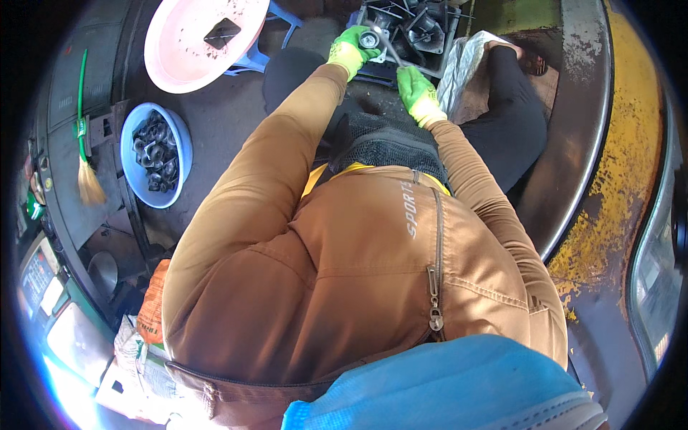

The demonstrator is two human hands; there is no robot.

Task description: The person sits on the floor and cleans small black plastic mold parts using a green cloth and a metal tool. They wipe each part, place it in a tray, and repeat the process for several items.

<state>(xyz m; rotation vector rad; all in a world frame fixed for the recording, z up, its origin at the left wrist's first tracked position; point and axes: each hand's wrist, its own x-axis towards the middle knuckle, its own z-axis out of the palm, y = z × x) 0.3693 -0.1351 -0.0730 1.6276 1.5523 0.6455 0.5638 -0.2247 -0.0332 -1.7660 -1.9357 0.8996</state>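
My left hand (pixel 347 51), in a green and yellow glove, grips a dark cast part with a round pale metal end (pixel 369 40). A gloved right hand of mine (pixel 417 92) is closed round a slim grey metal tool (pixel 392 50). The tool's far end reaches up beside the part; its exact kind is too small to make out, and I cannot tell if the two touch. Just beyond both hands stands a dark crate (pixel 450 44) holding several black cast parts (pixel 424 32).
A pale pink basin (pixel 190 43) with a dark square piece in it rests on a blue stool (pixel 254 63). Left of me, a blue basin (pixel 129 159) holds several black parts. A broom (pixel 89 185) leans farther left. Worn yellow metal (pixel 622 136) curves along my right.
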